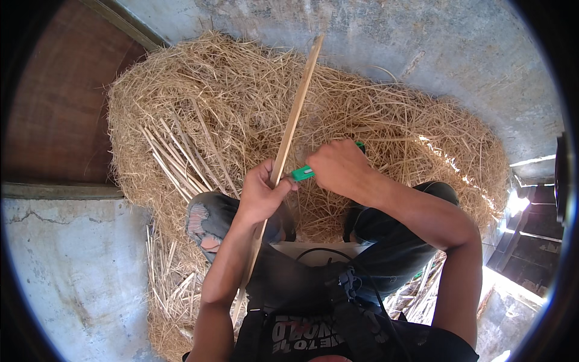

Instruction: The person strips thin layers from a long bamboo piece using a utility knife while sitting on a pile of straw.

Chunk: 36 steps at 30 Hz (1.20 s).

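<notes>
A long flat strip of pale wood or bamboo (pixel 298 102) runs slantwise from the straw at the far side down past my left thigh. My left hand (pixel 260 194) is closed around its middle, with the thumb toward the right. My right hand (pixel 339 168) is wrapped around a green utility knife (pixel 303 174). The knife's front end points left and lies against or very close to my left fingertips, beside the strip. I cannot make out its blade there. The knife's back end shows past my right knuckles.
A heap of dry straw-like shavings (pixel 223 90) spreads before me and around my legs. Several thin cut sticks (pixel 178 157) lie on it at the left. A grey wall (pixel 422 42) rises behind, and a brown panel (pixel 66 90) stands at the far left. A black cable (pixel 325 249) crosses my lap.
</notes>
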Tool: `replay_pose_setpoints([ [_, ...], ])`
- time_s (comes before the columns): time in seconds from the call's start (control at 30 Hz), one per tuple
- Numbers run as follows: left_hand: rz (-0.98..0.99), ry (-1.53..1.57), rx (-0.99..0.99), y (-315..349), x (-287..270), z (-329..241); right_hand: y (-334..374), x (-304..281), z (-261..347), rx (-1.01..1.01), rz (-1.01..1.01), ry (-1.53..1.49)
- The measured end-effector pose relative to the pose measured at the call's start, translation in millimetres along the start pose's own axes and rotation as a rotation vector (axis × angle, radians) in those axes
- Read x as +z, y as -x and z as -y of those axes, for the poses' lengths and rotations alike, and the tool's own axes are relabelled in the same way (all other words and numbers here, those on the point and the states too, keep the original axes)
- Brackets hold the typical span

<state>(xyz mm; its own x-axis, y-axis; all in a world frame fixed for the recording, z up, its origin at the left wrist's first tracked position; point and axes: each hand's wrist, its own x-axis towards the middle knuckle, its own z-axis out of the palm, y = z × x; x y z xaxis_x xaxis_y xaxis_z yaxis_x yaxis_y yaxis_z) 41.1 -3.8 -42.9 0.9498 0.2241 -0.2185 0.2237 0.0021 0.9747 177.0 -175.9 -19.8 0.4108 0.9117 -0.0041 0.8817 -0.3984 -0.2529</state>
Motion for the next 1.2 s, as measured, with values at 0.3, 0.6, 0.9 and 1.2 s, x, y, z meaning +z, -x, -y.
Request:
replay_pose_setpoints([
  [0.3,-0.2,-0.171,-0.048,-0.3,-11.7,-0.2,-0.5,-25.7,-5.9,0.084,-0.071,-0.087],
  [0.6,-0.158,-0.024,0.022,0.6,-6.3,-7.7,2.2,-47.2,-31.8,0.287,-0.025,-0.406],
  [0.9,-0.075,-0.112,0.042,-3.5,7.6,-6.6,-9.4,-4.6,0.1,0.18,-0.035,-0.283],
  [1.2,-0.038,0.013,-0.019,6.5,9.6,-1.2,-38.6,-12.7,-22.6,0.432,-0.067,-0.215],
])
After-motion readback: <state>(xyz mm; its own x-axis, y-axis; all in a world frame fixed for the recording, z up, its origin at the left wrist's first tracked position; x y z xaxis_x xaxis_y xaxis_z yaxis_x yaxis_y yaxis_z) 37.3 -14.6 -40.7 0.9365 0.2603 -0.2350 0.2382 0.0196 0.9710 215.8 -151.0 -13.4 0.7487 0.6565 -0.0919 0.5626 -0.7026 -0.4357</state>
